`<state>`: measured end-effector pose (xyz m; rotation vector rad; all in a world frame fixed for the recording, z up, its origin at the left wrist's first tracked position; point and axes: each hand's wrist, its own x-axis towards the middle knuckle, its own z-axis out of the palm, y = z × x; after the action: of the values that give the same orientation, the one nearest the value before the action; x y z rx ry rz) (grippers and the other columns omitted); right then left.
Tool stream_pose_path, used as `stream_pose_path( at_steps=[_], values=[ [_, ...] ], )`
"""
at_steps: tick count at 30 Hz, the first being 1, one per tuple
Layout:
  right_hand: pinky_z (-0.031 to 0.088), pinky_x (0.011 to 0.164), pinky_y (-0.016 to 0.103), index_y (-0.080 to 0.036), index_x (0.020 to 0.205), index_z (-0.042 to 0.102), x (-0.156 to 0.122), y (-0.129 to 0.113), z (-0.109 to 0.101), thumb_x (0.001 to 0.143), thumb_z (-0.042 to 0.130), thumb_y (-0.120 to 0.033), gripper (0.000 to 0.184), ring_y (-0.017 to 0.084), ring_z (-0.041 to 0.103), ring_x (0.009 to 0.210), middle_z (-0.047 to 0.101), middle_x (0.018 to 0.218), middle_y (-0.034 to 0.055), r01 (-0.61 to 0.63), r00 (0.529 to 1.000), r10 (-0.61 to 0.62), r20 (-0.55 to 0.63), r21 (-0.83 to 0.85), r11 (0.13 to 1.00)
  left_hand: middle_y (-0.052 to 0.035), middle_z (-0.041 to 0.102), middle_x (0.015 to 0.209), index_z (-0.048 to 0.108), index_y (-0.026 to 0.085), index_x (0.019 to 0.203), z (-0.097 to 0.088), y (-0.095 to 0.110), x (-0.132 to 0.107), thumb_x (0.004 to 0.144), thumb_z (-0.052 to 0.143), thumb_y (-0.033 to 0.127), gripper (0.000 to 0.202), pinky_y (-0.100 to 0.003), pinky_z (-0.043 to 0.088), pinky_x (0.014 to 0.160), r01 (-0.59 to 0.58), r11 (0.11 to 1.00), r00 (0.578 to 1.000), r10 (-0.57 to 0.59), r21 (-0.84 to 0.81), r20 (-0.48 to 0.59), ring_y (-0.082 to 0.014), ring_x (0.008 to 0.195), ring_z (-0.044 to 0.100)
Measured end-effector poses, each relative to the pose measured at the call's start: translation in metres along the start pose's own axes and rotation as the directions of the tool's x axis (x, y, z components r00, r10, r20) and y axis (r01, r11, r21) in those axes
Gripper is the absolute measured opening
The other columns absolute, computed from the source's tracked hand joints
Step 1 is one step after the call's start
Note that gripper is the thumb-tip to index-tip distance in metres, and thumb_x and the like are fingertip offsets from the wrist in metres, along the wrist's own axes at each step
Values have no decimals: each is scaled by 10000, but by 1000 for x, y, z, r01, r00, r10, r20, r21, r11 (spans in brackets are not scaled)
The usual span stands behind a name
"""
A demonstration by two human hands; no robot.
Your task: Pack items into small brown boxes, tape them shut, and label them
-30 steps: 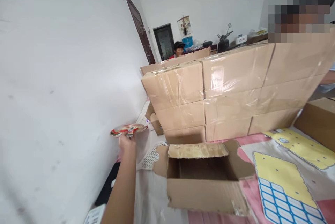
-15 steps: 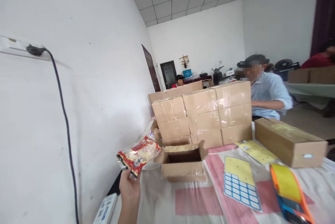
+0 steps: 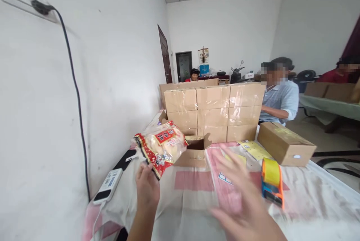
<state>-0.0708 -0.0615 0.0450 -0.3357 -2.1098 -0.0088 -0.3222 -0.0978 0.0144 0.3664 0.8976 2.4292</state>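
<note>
My left hand [image 3: 147, 188] grips the lower edge of a red and clear snack packet [image 3: 161, 147] and holds it up above the table. Just behind the packet sits a small open cardboard box [image 3: 194, 152]. My right hand [image 3: 242, 199] is raised in front of me with fingers spread and nothing in it, blurred by motion. It partly covers a sheet of blue and yellow labels [image 3: 225, 177]. An orange and blue tape dispenser [image 3: 271, 183] with yellow tape lies just right of that hand.
Sealed cardboard boxes [image 3: 213, 111] are stacked at the table's far end, and a long box [image 3: 285, 143] lies at right. A white device [image 3: 108, 184] rests near the left edge under a black wall cable [image 3: 77, 98]. A person in a light shirt [image 3: 279, 96] sits behind the boxes; others sit farther back.
My left hand has brought the packet nearer and higher. My right hand has come into view, open. The view has pulled back from the boxes.
</note>
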Motion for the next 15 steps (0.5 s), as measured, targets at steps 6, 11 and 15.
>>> stream_pose_path(
  at_steps=[6,11,15],
  values=[
    [342,1173,656,-283,1562,346,23,45,69,747,570,-52,876,369,312,1494,431,1570,87,-15,987,43,158,-172,985,-13,669,792,572,222,749,2,-12,-37,728,771,412,276,-333,563,736,208,966,895,-251,152,369,-201,770,669],
    [504,1095,497,-263,1521,404,27,88,65,867,607,-210,687,292,570,1313,564,1455,110,-255,962,272,-40,240,937,-100,674,1157,610,217,870,-14,-24,33,939,510,511,318,-405,530,911,-361,787,821,14,501,570,-264,1077,652],
    [521,1085,447,-250,1469,488,43,108,50,902,661,-355,603,284,595,1295,585,1439,106,-428,895,434,100,462,777,-93,696,1175,664,233,899,-8,-48,112,928,499,343,200,-454,436,1055,-716,242,681,40,654,731,-273,1194,595]
  ],
)
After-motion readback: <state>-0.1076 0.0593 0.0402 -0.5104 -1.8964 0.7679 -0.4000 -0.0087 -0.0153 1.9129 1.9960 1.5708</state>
